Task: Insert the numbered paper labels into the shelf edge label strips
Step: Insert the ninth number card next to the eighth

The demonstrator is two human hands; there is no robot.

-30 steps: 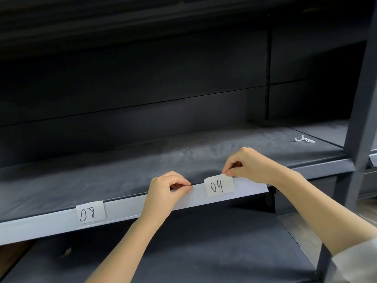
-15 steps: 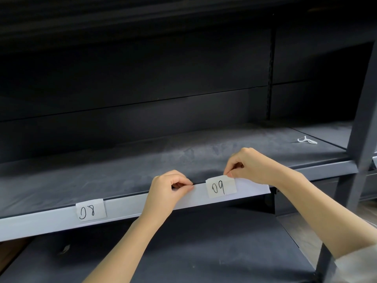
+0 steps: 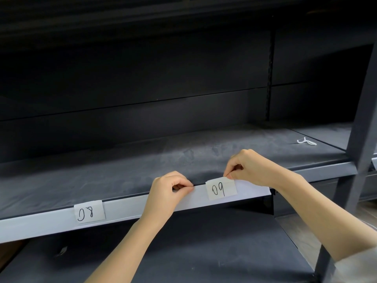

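A pale grey label strip [image 3: 126,208] runs along the front edge of the dark middle shelf. A paper label marked 08 [image 3: 89,211] sits in the strip at the left. A second paper label marked 09 [image 3: 221,188] sits in the strip further right, its top edge poking above the strip. My right hand [image 3: 247,167] pinches the top right corner of the 09 label. My left hand [image 3: 169,193] grips the strip's top edge with curled fingers, just left of that label.
The dark shelf board [image 3: 122,166] lies behind the strip, with a small white plastic clip [image 3: 306,141] at its back right. A grey upright post [image 3: 359,139] stands at the right. A lower shelf [image 3: 204,252] lies below the strip.
The hands and labels keep nearly the same pose; my right hand's pinch has shifted slightly on the top of the 09 label. The view has drifted a little.
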